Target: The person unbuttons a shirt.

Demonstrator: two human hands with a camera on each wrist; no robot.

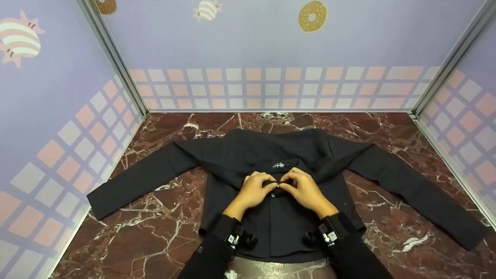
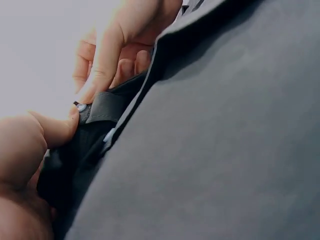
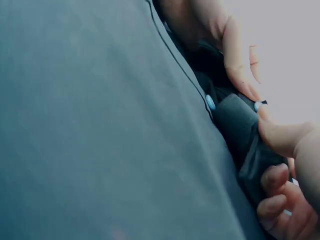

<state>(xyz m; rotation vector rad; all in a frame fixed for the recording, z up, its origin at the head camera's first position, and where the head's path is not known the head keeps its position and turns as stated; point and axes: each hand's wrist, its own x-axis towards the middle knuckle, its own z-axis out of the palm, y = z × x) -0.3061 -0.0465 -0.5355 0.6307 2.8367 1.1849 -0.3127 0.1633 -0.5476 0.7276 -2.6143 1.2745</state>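
A dark button-up shirt point(image 1: 248, 228) lies front up, collar away from me and sleeves spread to both sides. Both hands meet at its front placket just below the collar. My left hand point(image 1: 254, 189) pinches the placket edge between thumb and fingers. Opposite it, my right hand point(image 1: 305, 190) pinches the other side of the same spot, thumb tips nearly together. A small pale button point(image 2: 81, 107) shows between the thumbs in the left wrist view. Another button point(image 3: 210, 102) sits lower on the placket in the right wrist view. A label point(image 1: 278, 165) shows inside the collar.
The shirt rests on a reddish-brown marbled tabletop point(image 1: 155, 228). Patterned panels stand around it, with a back wall point(image 1: 248, 42), a left wall point(image 1: 58, 116) and a right wall point(image 1: 465, 100). The right sleeve point(image 1: 418, 193) reaches close to the right wall.
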